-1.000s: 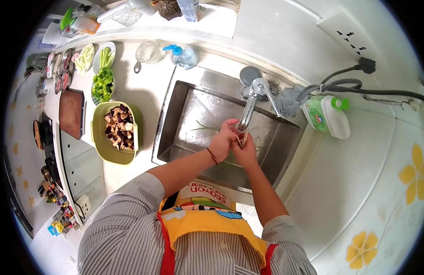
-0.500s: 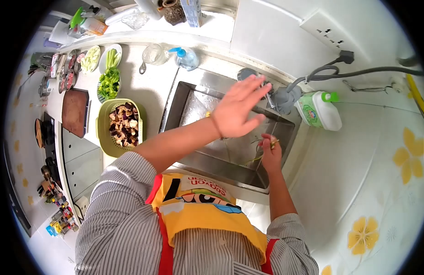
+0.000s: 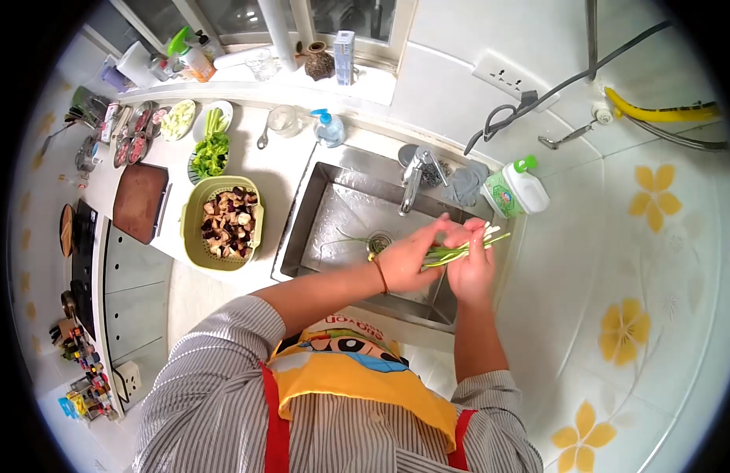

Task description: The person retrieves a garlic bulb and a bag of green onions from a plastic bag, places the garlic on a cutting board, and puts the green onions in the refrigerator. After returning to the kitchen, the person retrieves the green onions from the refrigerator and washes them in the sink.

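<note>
Over the right part of the sink (image 3: 333, 213), my two hands meet around a thin bunch of scallions (image 3: 457, 253) with green stalks and pale ends. My right hand (image 3: 470, 276) grips them, its thumb across the stalks and the white ends sticking out to the right. My left hand (image 3: 416, 251) is closed on the stalks' other end, with part of its grip hidden. Long green leaves trail from near my left wrist toward the sink drain (image 3: 378, 241). The chrome tap (image 3: 412, 180) stands just beyond the hands.
To the left sit a green colander (image 3: 193, 236) of chopped mushroom-like pieces, a plate of leafy greens (image 3: 211, 158) and a brown cutting board (image 3: 138, 201). A blue pump bottle (image 3: 328, 130), a glass jar (image 3: 283, 121) and a white detergent jug (image 3: 515, 189) stand around the sink.
My left hand, spread in the air above the sink before, has come down to my right hand and closed on the scallions. The view has shifted, showing more of the window and the tap.
</note>
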The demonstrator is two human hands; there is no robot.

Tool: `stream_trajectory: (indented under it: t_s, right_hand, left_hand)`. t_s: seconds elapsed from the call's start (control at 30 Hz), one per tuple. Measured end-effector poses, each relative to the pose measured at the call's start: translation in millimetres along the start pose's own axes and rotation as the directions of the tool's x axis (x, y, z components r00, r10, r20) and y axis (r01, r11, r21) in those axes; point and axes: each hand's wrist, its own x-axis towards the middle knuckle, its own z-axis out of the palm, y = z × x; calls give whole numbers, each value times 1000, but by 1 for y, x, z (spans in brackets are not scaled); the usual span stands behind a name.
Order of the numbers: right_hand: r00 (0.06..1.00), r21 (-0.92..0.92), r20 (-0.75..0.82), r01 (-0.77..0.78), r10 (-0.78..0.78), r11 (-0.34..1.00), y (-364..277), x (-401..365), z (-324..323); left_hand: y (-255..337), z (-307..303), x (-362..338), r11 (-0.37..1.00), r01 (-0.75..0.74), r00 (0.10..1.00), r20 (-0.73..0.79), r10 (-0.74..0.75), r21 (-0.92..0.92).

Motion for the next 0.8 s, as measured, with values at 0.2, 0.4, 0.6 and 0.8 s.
stream_trajectory:
  t_s: [0.2, 0.4, 0.6, 0.8]
  right_hand:
    - [992, -82, 117, 50, -40, 995, 13, -11, 27]
    - [985, -49, 172, -4, 13, 999, 17, -16, 46]
    - [975, -54, 158, -152, 158, 987, -2, -27, 66]
    - [978, -89, 138, -146, 157, 985, 1, -39, 63]
  left_hand:
    - [6, -9, -34, 971, 14, 1000, 23, -20, 239]
    - [18, -23, -54, 935, 330, 944, 18, -331, -133]
    - [45, -48, -69, 957, 271, 962, -17, -274, -104]
    - [71, -65, -75, 816, 420, 906, 143, -397, -397]
